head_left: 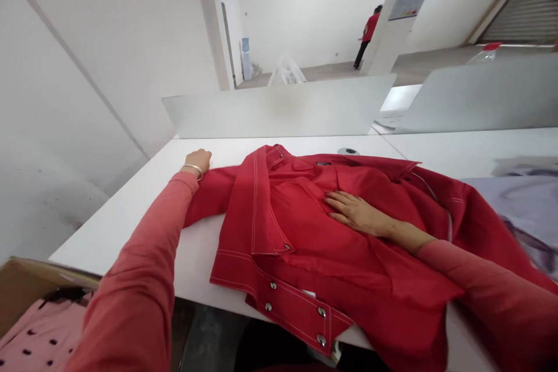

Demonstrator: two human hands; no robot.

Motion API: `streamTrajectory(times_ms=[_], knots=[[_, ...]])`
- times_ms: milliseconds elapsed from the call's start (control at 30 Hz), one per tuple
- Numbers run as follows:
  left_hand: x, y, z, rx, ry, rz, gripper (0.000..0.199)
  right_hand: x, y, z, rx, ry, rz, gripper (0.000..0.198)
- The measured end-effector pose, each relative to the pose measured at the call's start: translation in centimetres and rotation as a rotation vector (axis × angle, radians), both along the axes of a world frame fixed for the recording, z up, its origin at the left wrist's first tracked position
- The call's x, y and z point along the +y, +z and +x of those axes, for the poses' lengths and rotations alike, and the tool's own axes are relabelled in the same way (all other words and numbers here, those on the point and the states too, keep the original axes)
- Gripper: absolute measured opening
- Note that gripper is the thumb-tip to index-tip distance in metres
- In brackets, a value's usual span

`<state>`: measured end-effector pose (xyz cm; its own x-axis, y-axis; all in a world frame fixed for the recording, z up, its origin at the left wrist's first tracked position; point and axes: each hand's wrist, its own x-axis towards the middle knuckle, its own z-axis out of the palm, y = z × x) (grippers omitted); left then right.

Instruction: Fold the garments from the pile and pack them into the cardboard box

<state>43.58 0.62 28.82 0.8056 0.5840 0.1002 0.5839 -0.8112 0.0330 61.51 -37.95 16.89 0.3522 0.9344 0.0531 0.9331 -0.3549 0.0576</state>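
Observation:
A red jacket point(300, 221) with white stitching and metal snaps lies spread across the white table, its front open and its lower edge hanging over the near side. My left hand point(199, 160) is closed at the end of the jacket's left-hand sleeve point(213, 189); the fingertips are turned away from view. Flat on the inside of the jacket rests my right hand point(355, 212), fingers stretched out. A zipper point(450, 224) runs along the right-hand front edge. Near the collar a small dark label point(323, 164) shows.
A frosted divider point(244, 113) stands along the table's back edge. Pale lilac fabric point(518, 197) lies at right. Lower left is a cardboard box point(26, 273) with pink garments point(47, 331). Far back, a person in red point(368, 35) stands by a pillar.

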Motion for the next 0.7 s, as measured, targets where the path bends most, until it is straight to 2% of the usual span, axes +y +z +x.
streamTrajectory(times_ms=[67, 133, 233, 300, 400, 533, 700], knots=[[-1.4, -1.1, 1.0, 0.007, -0.016, 0.012, 0.028, 0.1, 0.2, 0.1, 0.021, 0.013, -0.016, 0.058], [-3.5, -1.9, 2.1, -0.043, -0.014, 0.003, 0.042, 0.1, 0.4, 0.0, 0.04, 0.013, -0.022, 0.059], [-6.7, -2.8, 4.0, -0.128, -0.001, -0.103, 0.07, 0.2, 0.6, 0.0, 0.046, -0.003, -0.013, 0.058], [-8.1, -3.2, 5.2, -0.122, -0.003, -0.206, 0.077, 0.2, 0.6, -0.1, 0.048, -0.008, -0.01, 0.058], [-8.4, -3.7, 6.5, -0.084, -0.011, -0.327, 0.058, 0.1, 0.4, -0.3, 0.052, -0.012, 0.002, 0.057], [-5.7, -3.5, 6.8, -0.121, -0.02, -0.385, 0.027, 0.0, 0.3, -0.6, 0.048, -0.022, 0.039, 0.056], [-1.6, -1.5, 6.2, -0.243, 0.009, -0.534, 0.017, -0.3, -0.5, -0.4, 0.009, -0.033, 0.064, 0.052]])
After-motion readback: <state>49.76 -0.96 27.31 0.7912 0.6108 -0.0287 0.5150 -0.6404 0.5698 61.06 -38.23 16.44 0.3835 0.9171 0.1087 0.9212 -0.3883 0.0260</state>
